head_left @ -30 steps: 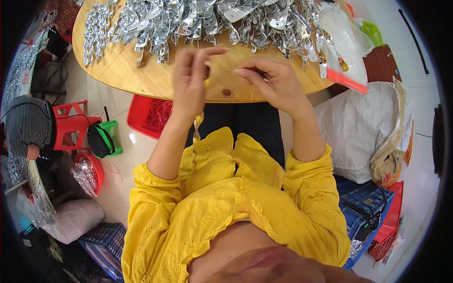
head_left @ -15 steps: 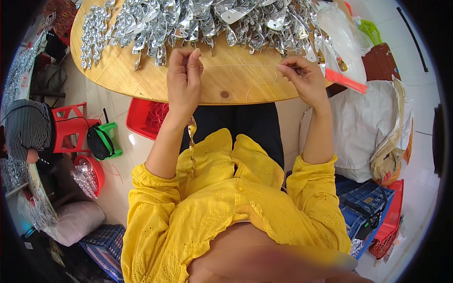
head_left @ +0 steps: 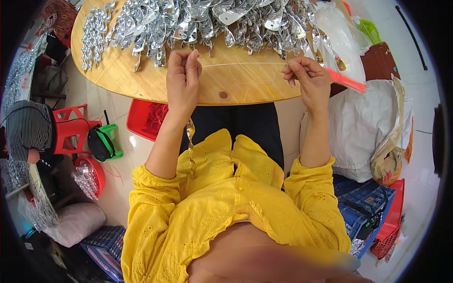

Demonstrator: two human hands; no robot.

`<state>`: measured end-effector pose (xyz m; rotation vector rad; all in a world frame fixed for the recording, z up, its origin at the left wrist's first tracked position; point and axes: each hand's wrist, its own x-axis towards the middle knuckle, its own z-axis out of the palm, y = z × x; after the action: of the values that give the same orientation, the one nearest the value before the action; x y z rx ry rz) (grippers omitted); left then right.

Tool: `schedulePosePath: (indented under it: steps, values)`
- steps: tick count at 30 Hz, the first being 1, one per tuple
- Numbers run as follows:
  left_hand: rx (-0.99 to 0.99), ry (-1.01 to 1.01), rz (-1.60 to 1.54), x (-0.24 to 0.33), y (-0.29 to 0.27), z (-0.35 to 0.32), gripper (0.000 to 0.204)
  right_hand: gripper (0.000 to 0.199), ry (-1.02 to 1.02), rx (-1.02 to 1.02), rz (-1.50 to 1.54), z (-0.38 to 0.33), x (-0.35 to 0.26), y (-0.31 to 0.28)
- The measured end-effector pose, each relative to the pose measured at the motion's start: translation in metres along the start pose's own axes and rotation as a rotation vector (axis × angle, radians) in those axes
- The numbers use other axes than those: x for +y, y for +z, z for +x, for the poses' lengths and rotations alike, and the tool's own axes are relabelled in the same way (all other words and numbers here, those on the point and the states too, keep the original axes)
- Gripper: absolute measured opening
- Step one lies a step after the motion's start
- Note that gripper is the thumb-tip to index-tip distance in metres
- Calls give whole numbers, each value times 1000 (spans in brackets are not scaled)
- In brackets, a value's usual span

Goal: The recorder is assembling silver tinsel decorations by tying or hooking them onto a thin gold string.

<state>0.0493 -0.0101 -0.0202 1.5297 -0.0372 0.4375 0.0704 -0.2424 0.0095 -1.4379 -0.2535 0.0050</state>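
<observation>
A thin clear thread [head_left: 245, 63] runs nearly straight between my two hands over the near part of the wooden table [head_left: 141, 87]. My left hand [head_left: 184, 75] is closed, thumb against the bent fingers, pinching one end of it. On the other side my right hand [head_left: 311, 85] grips the thread between thumb and fingertips. A looser loop of thread lies on the wood below the line. Shiny silver twisted pieces [head_left: 188, 23] are heaped just beyond my hands. Under my left wrist dangles a shiny twisted strip [head_left: 190, 132]; what holds it is hidden.
Clear plastic bags [head_left: 337, 28] and a bundle of red strands [head_left: 347, 80] are at the table's right. A red bin [head_left: 137, 120] stands below its left edge. To the right are a white sack [head_left: 354, 127] and blue crate [head_left: 368, 203]. Someone in stripes [head_left: 28, 127] is at left.
My right hand has shifted slightly right and its fingers have changed their hold on the thread, which now looks straighter. My left hand has barely moved.
</observation>
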Motion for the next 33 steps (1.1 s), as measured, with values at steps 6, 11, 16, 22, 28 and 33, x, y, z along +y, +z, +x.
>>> schedulePosePath:
  steps: [6, 11, 16, 22, 28, 33]
  values:
    - [-89, 145, 71, 4, 4, 12, 13, 6, -584, -139, -548, 5, -24, 22]
    - [-265, 106, 18, 34, 17, 16, 14, 15, -919, -286, -728, 24, -37, 47]
    - [-319, 148, -19, 41, 26, 18, 15, 19, -893, -294, -642, 36, -41, 50]
    - [-430, -59, -46, 42, 32, 17, 18, 16, -574, -300, -248, 36, -30, 49]
    - [-446, 13, -114, 37, 35, 20, 16, 11, -249, -341, 117, 36, -21, 47]
    - [-531, -90, -356, 41, 38, 18, 17, 6, -188, -317, 309, 35, -13, 49]
